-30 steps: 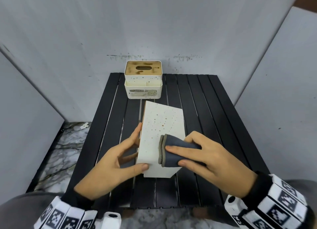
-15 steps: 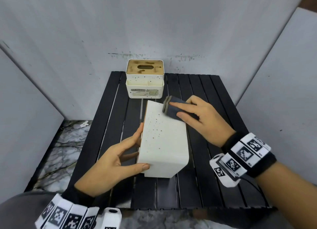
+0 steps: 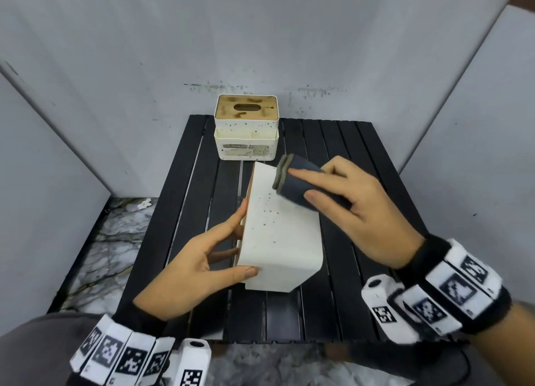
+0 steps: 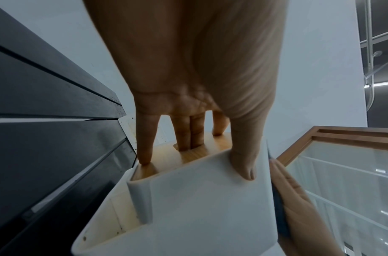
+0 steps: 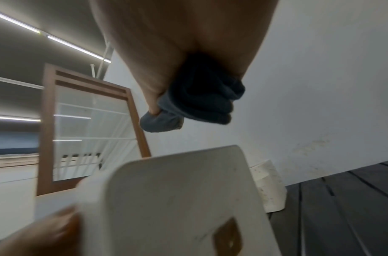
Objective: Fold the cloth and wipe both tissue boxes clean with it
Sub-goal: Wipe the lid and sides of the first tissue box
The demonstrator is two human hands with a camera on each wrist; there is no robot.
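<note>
Now folded cloth (image 3: 299, 184), speckled boxy tissue box (image 3: 282, 235)

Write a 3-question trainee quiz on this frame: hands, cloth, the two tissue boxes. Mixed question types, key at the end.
1. True or false: the near tissue box stands upright on the table, with its wooden top facing up.
2. Multiple choice: the right hand presses the folded cloth against which part of the near tissue box? A) the near end B) the far end C) the wooden face
3. Short answer: which box still has brown smears on its wooden top?

Key
1. False: it lies on its side, the left hand steadying it, thumb on the white face, fingers on the wooden face.
2. B
3. The far tissue box, at the table's back edge.
</note>
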